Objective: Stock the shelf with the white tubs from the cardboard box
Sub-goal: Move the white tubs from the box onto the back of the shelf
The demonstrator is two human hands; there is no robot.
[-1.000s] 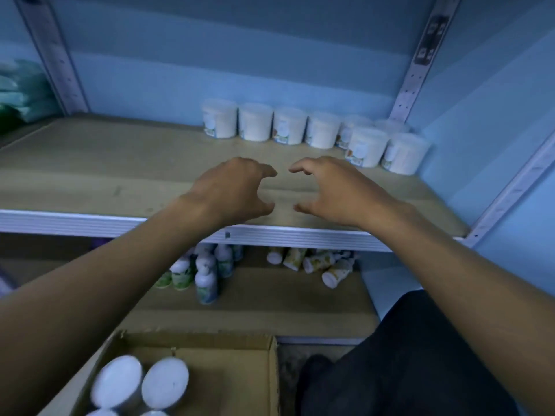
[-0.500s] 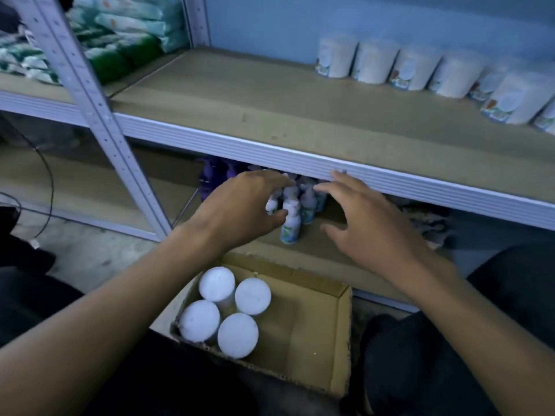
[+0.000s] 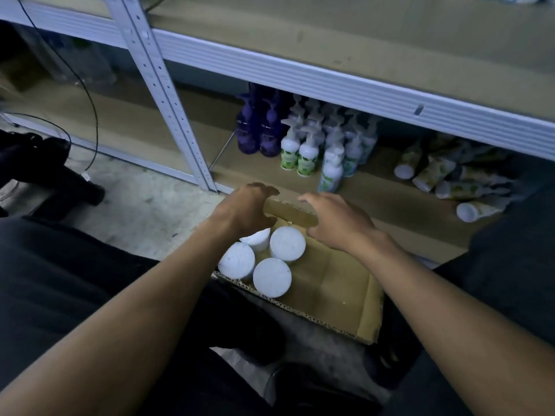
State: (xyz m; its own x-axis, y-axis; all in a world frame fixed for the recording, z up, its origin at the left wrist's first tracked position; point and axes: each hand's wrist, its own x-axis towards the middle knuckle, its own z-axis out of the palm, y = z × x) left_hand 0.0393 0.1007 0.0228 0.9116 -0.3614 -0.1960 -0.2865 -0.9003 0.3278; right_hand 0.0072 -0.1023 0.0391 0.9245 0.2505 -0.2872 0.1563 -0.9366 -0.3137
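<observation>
White tubs [image 3: 271, 281], 4 boxed, now lie under both lowered, loosely spread, empty hands [image 3: 336, 223].

Box [image 3: 330, 283] right half free; tubs [image 3: 271, 277] left.

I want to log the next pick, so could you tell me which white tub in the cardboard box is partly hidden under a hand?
The far-left white round tub, partly covered by the left hand; the other three show full lids.
</observation>
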